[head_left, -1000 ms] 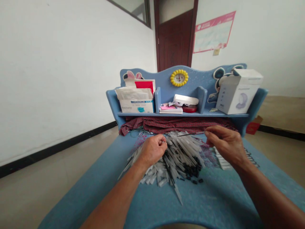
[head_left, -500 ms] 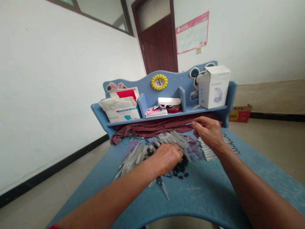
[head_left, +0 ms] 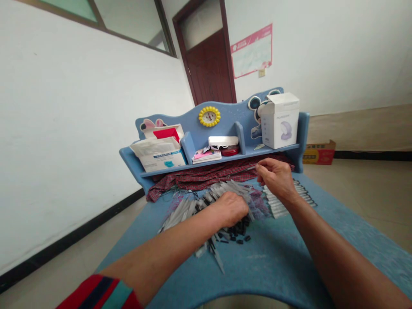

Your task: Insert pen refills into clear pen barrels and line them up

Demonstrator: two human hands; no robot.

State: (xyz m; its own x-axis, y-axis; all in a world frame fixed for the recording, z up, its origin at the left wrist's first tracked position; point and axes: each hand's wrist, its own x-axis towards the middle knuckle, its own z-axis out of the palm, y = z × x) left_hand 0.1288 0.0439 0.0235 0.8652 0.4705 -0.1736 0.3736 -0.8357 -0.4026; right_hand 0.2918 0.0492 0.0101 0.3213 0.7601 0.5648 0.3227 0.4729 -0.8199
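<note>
My left hand (head_left: 233, 209) is closed above a heap of small black caps (head_left: 238, 229), its fingertips turned away from view. Whatever it may grip is hidden. My right hand (head_left: 277, 178) is raised in a pinch, and a thin, pale, see-through tube (head_left: 251, 168) sticks out leftward from its fingertips. Translucent plastic tubes (head_left: 180, 212) lie in a loose pile left of and behind my left hand, some with dark ends. Below my right hand a neat row of white tubes with black ends (head_left: 277, 206) rests on the blue table (head_left: 257, 266).
A crumpled red checked cloth (head_left: 189, 178) lies under the blue shelf (head_left: 161, 172) along the back. On the shelf stand a white box (head_left: 280, 124), a mask box (head_left: 164, 159), papers and a red round tin (head_left: 230, 151). One tube (head_left: 219, 259) lies toward the front.
The view has shifted slightly, and more of my left sleeve shows. My left hand has moved a little over the black caps. My right hand keeps its pinch on the thin tube.
</note>
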